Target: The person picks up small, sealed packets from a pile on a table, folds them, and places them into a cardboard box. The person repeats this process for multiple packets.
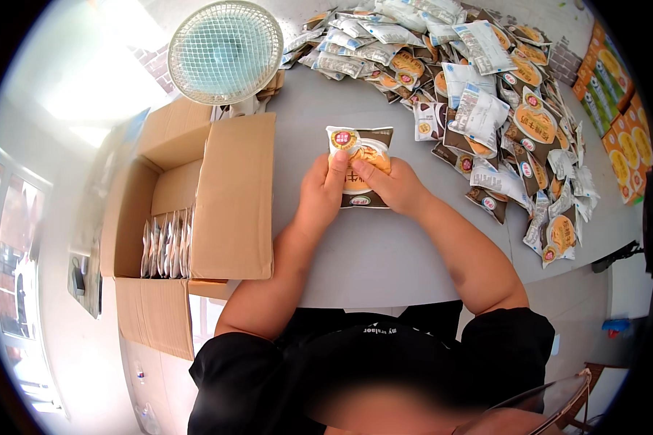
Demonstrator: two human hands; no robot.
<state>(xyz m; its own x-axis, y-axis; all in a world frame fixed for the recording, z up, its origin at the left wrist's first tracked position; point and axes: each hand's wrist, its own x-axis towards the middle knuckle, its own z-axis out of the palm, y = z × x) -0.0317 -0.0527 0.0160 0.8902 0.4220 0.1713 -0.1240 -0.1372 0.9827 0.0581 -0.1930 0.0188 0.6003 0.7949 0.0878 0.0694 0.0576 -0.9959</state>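
Between my two hands, above the grey table [384,264], is a brown and white sealed pouch [359,197] with an orange picture on its front. My left hand [323,185] grips its left side, thumb pressed on the front. From the right, my right hand [395,187] holds the other side, its thumb also on the front. The fingers behind the pouch are hidden. To the left stands an open cardboard box [232,196], with a row of similar pouches [167,245] standing on edge inside.
A large heap of the same pouches [479,116] covers the table's back and right side. Behind the box stands a round fan [225,54] with a wire guard. Box flaps stick out beside my left forearm. Orange and green printed cartons [620,116] are stacked at far right.
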